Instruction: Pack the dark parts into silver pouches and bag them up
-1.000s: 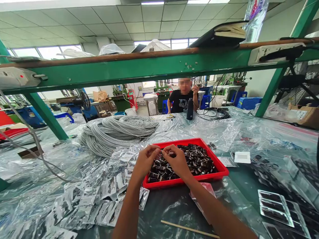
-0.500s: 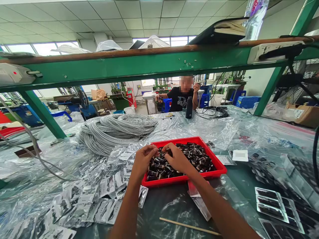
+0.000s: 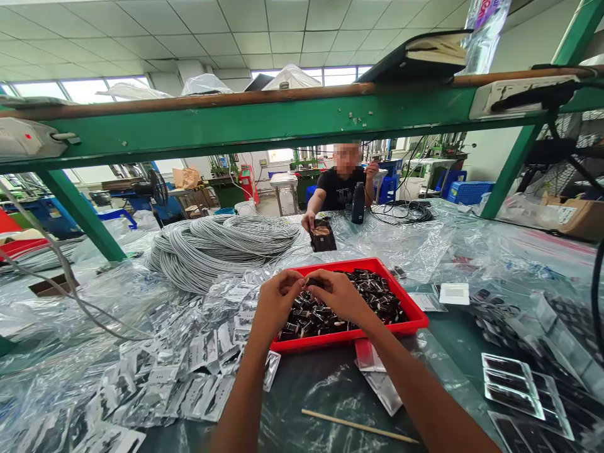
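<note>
A red tray (image 3: 349, 335) in front of me is heaped with small black parts (image 3: 372, 296) that have shiny and pale bits. Over its left side, my right hand (image 3: 338, 294) pinches one small black part (image 3: 312, 283) between thumb and fingers. My left hand (image 3: 279, 296) meets it there, thumb and fingertips closed at the part's left end. The exact kind of part is too small to make out, and my fingers cover some of it.
Silvery flat packets (image 3: 202, 352) spread at left, beside coiled grey cable (image 3: 221, 245). A wooden stick (image 3: 358, 426) lies nearest me. Across the table, a co-worker's hand (image 3: 309, 220) touches a dark pouch (image 3: 323, 236) near a black bottle (image 3: 358, 204). A green beam (image 3: 283, 119) crosses above.
My hands have come together; the right fingers, apart over the tray before, now pinch a black part. The co-worker has reached forward, and a dark pouch now shows at that hand.
</note>
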Tool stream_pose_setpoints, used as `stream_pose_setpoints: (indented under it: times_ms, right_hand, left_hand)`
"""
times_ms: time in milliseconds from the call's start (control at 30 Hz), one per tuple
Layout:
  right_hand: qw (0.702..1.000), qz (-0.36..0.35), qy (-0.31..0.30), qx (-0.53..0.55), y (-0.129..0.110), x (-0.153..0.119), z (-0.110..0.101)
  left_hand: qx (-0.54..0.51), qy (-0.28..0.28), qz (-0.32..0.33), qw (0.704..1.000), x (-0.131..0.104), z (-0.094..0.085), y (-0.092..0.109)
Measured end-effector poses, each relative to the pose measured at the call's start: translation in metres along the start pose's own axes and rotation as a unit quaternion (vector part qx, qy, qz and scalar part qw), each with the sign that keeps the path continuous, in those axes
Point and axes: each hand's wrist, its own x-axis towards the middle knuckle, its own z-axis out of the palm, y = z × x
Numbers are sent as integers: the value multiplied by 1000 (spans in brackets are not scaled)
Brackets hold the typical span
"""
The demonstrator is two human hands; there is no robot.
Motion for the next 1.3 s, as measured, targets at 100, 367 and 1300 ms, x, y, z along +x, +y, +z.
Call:
stream_pose_setpoints:
  times_ms: [100,367,1300]
  right_hand:
    - [1000,-1,6,-10,1,1,-1]
    - [997,38,32,67,7,1,6]
    - [976,89,179,81,29,0,15]
  left_hand:
    - [20,-1,9,1000,1,-1,-4]
    - [33,4,8,999,0,-3,-6]
    - [-59,78,63,993,-12,48,-43]
